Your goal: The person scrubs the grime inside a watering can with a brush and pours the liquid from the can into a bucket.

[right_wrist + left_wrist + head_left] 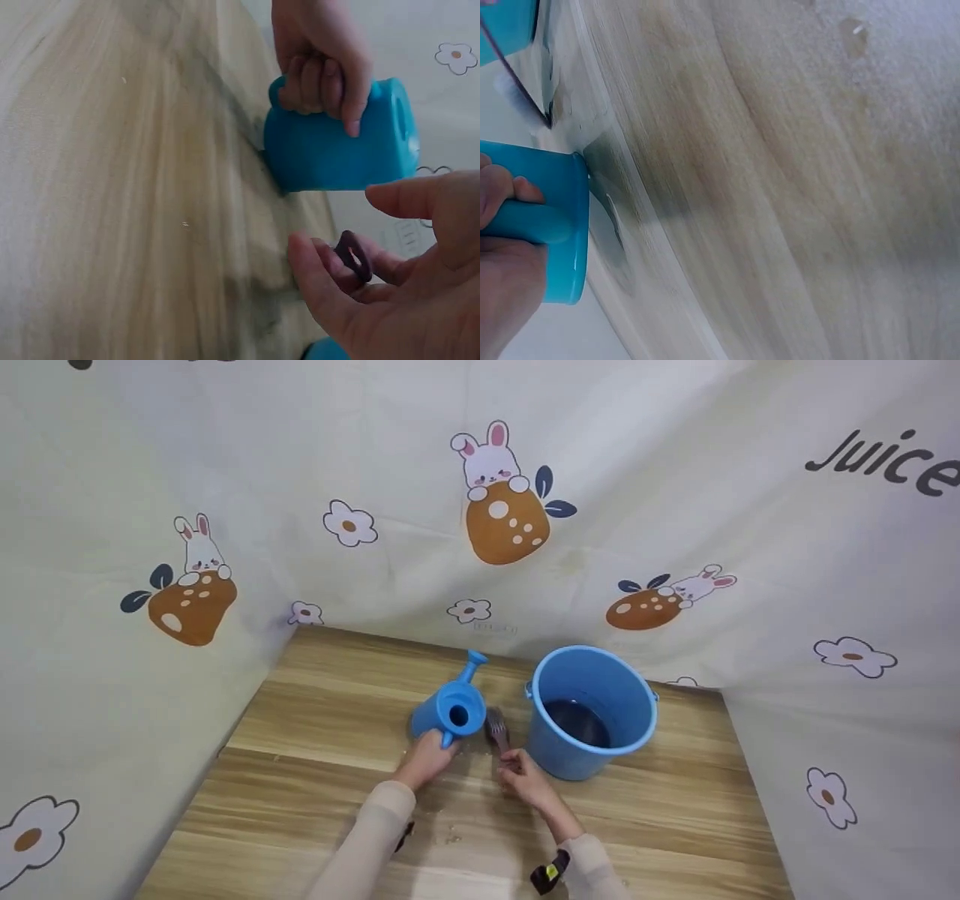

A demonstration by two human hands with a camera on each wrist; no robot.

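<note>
My left hand [429, 761] grips the handle of a blue watering can [427, 716], whose spout points toward the back wall. In the right wrist view its curled fingers [315, 86] wrap the handle; whether the can's base touches the table cannot be told. My right hand [529, 781] holds a small dark-handled brush [500, 739], its head pointing away from me, between the can and a blue bucket. Greyish bristles show blurred in the left wrist view. The handle's end, with a hole in it [363, 267], lies among the curled fingers, while the thumb stands apart from it.
The blue bucket [566, 754] stands right of the brush, with dark liquid or a dark bottom inside. Wet spots [453, 837] lie on the wood-patterned table [300, 780]. Printed cloth walls [405, 577] enclose the back and sides.
</note>
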